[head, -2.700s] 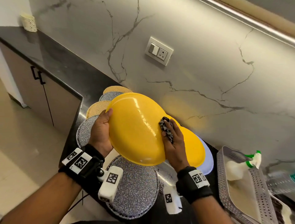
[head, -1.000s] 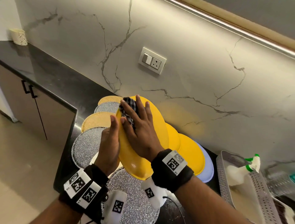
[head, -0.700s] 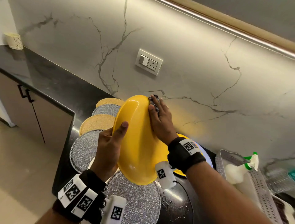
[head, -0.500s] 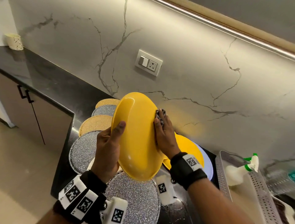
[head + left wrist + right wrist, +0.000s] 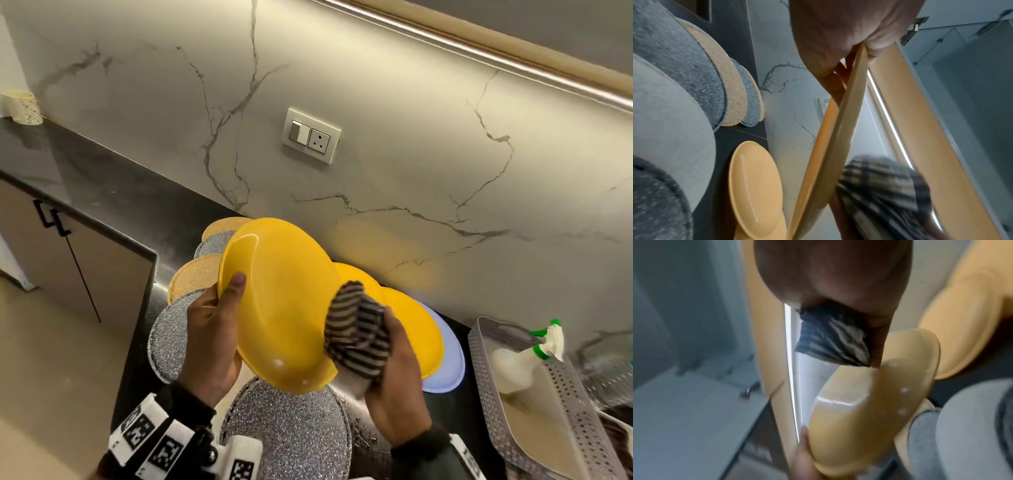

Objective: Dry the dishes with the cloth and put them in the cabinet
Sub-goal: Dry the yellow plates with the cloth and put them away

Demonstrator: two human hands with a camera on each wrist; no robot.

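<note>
My left hand [image 5: 214, 329] grips the left rim of a yellow plate [image 5: 284, 308], thumb on its near face, holding it tilted above the counter. In the left wrist view the yellow plate [image 5: 840, 129] is edge-on, pinched by my left hand [image 5: 846, 48]. My right hand [image 5: 390, 373] holds a bunched checked cloth [image 5: 356, 332] against the plate's right edge. The right wrist view shows the cloth [image 5: 832, 340] at the plate's [image 5: 869, 402] rim. More yellow plates [image 5: 418, 329] and a pale blue plate [image 5: 452, 370] lie stacked on the counter by the wall.
Glittery silver mats [image 5: 287, 435] and gold mats [image 5: 195, 277] overlap on the black counter [image 5: 102, 192] under my hands. A grey perforated basket [image 5: 565, 411] with a spray bottle [image 5: 527, 356] stands at right. A socket plate [image 5: 311, 135] is on the marble wall. An open upper cabinet [image 5: 972, 81] shows overhead.
The cloth slid from the plate's upper rim down to its lower right edge. The plate turned from steeply edge-on to face me more. My left hand kept its hold.
</note>
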